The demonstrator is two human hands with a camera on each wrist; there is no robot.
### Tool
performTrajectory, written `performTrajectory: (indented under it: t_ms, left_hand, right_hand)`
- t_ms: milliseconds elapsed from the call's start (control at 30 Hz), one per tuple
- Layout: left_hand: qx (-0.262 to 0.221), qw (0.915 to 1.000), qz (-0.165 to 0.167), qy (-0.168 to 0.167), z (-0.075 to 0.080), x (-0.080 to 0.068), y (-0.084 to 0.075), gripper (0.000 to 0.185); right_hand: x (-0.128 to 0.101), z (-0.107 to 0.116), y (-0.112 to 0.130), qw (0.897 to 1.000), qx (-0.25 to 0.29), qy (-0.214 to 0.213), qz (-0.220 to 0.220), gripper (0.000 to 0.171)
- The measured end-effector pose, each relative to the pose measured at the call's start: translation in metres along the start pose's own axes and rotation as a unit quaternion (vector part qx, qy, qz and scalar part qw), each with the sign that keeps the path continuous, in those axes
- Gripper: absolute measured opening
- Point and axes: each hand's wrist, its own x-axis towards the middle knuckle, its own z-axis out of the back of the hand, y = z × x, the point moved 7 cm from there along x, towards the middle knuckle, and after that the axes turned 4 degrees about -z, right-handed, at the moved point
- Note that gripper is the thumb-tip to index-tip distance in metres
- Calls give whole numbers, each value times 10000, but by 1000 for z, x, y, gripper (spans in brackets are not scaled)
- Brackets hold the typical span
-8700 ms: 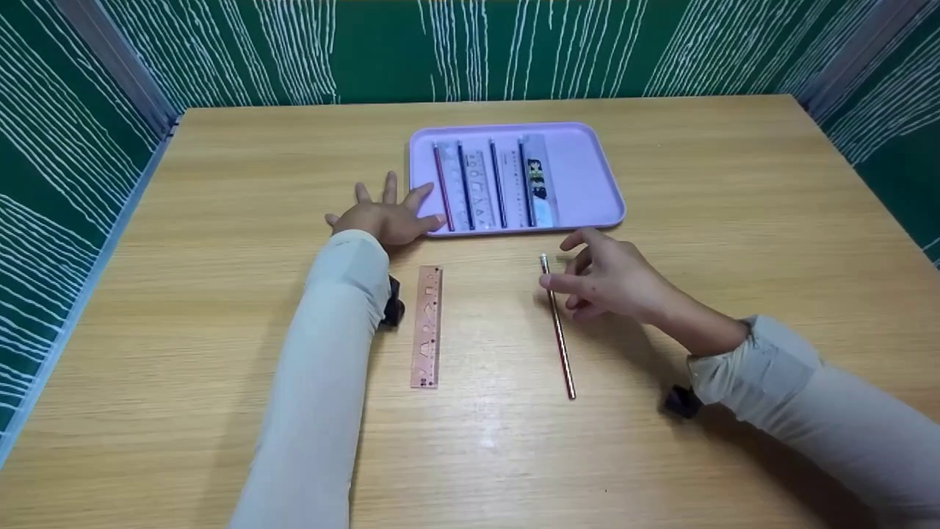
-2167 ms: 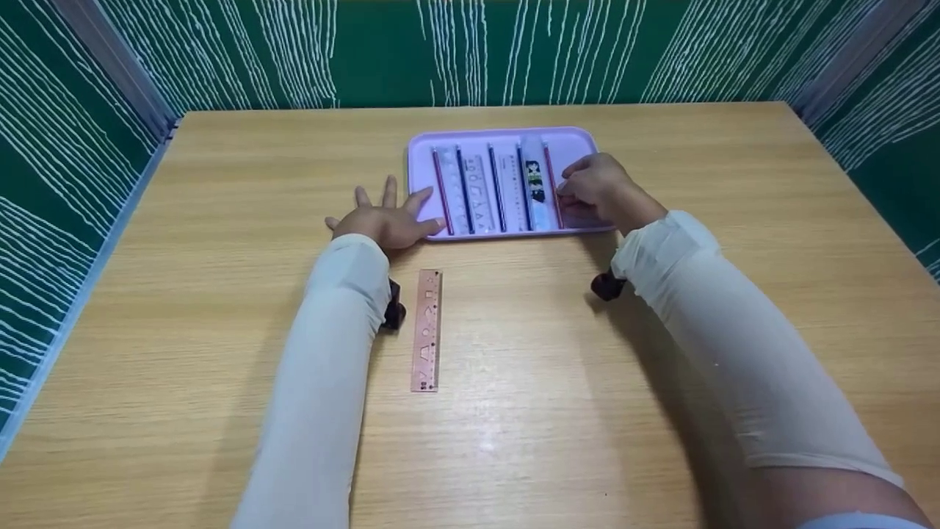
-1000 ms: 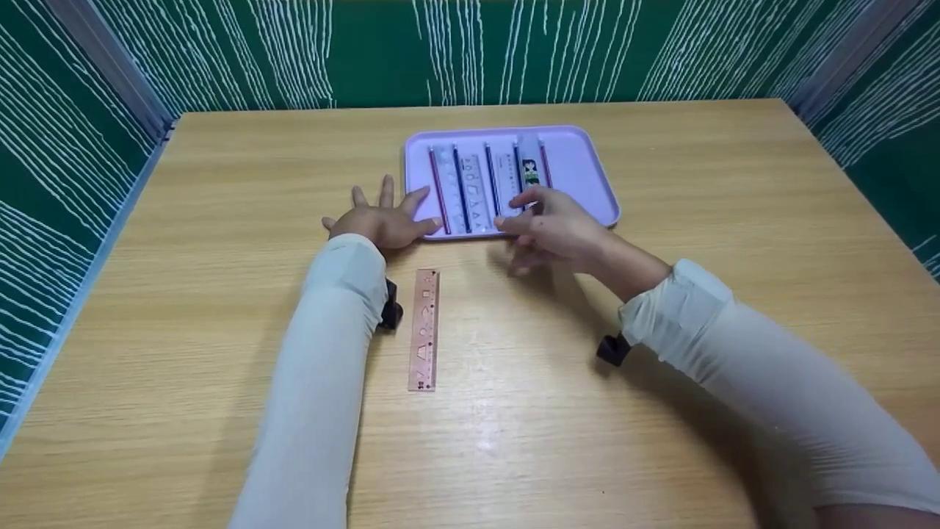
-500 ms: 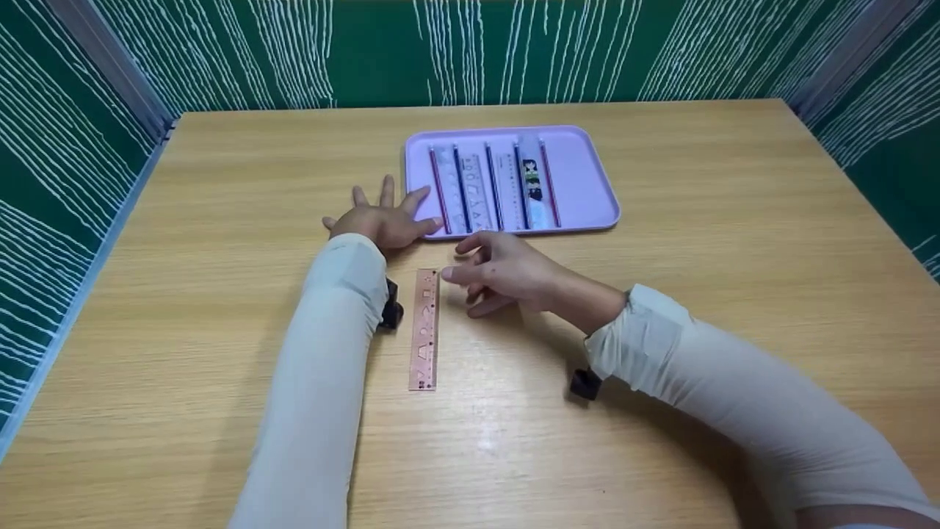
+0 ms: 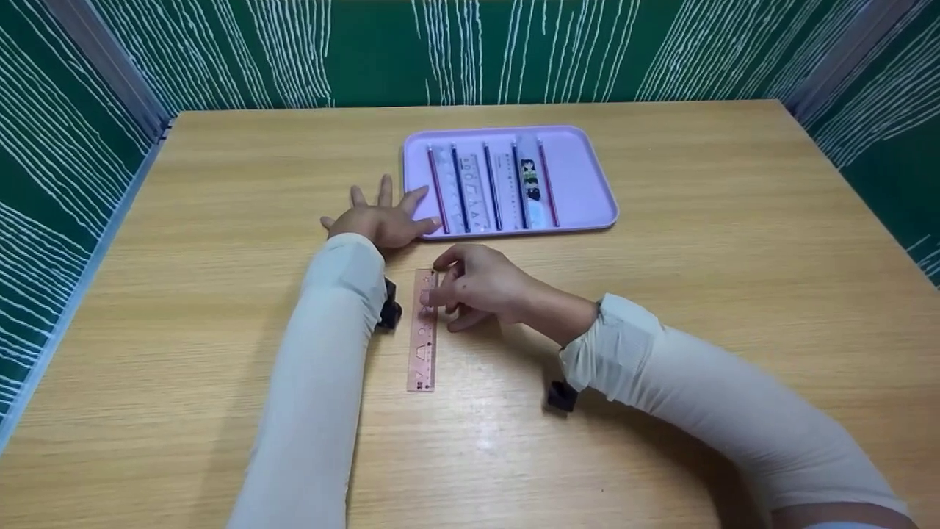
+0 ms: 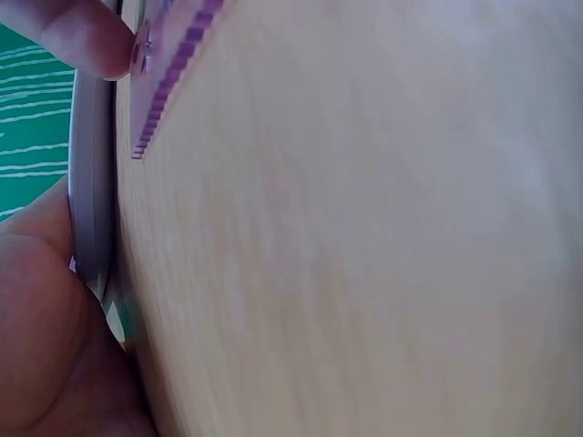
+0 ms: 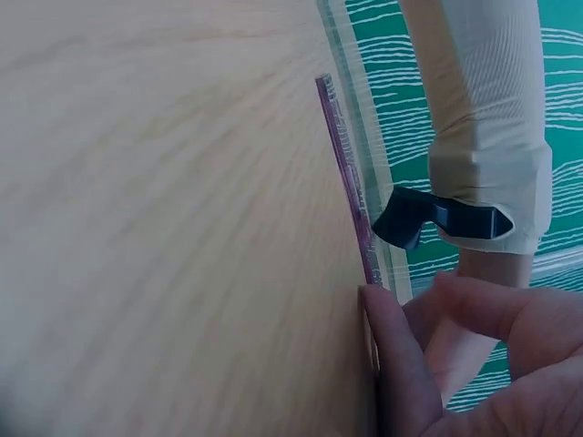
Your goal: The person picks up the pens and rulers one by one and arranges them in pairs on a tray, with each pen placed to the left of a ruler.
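Near the table's middle lies a clear pink ruler (image 5: 421,356) with cut-out shapes. My right hand (image 5: 486,283) bends over its far part, thumb and fingers at the ruler. In the right wrist view a fingertip (image 7: 381,314) meets the ruler (image 7: 344,164). My left hand (image 5: 378,220) lies with spread fingers at the tray's near left corner, its thumb over the rim. The lilac tray (image 5: 584,184) carries several pencils, among them a red pencil (image 5: 548,184) at the right of the row, and several clear rulers, one a cartoon-printed ruler (image 5: 534,184).
The wooden table (image 5: 698,257) backs onto a green wall (image 5: 374,59) with white streaks, and similar walls flank it. A black wrist camera (image 5: 389,305) sits on the left sleeve, close to the ruler. Another black wrist camera (image 5: 562,397) hangs under the right cuff.
Earlier my right hand was at the red pencil, which went from the table into the tray. It then came back left and nearer, to the pink ruler. My left hand stayed put.
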Motion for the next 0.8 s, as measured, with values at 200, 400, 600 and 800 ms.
performTrajectory:
  t_ms: [200,400,600,800]
  left_hand:
    - [6,10000,-32,3,0,-1,0,78]
    - [0,10000,-12,25,1,-1,0,78]
    - [-10,10000,-15,45,-1,1,1,78]
    - [-11,10000,-31,-23,0,2,1,78]
  right_hand:
    - [-3,-6,2,9946,-898,-476,229,74]
    - [-3,-6,9,9685,-2215,-896,706,71]
    - [-6,-5,9,9754,-1851,-764,918,74]
    - [-12,0,7,9926,-699,-275,950,69]
